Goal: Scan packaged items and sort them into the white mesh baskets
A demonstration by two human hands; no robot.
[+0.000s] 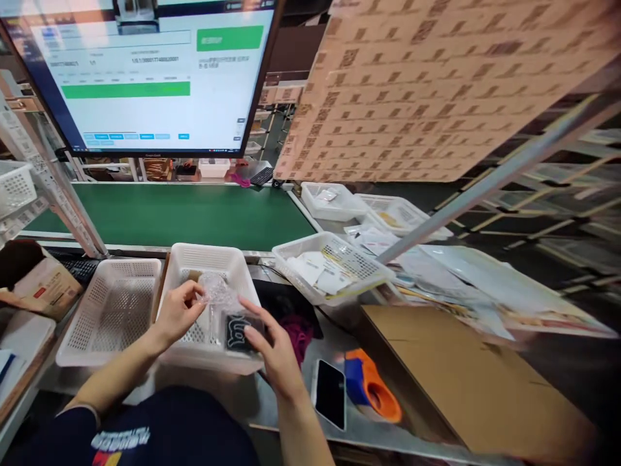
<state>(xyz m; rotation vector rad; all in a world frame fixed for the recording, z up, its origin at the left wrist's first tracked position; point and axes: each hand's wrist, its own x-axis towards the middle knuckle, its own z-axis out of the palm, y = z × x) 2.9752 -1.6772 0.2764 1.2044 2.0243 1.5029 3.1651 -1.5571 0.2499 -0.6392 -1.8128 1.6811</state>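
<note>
Over a white plastic basket (208, 359), my left hand (182, 309) pinches the edge of a clear, crinkled plastic wrap (216, 288). My right hand (272, 346) grips a flat black item with white looping lettering (239, 331), the thumb on its face and the fingers along its far side. The black item looks sealed in clear plastic, and it hangs just above the basket. Whether the crinkled wrap is joined to it, I cannot tell. Some of the basket's floor shows beneath my hands.
A second white basket (109, 317) stands at the left, and another with white packets (334, 268) at the right. On the metal bench lie a phone (330, 395) and an orange-and-blue tape dispenser (371, 388). Beyond are a green conveyor belt (194, 213) and a monitor (145, 84). Cardboard (475, 382) lies right.
</note>
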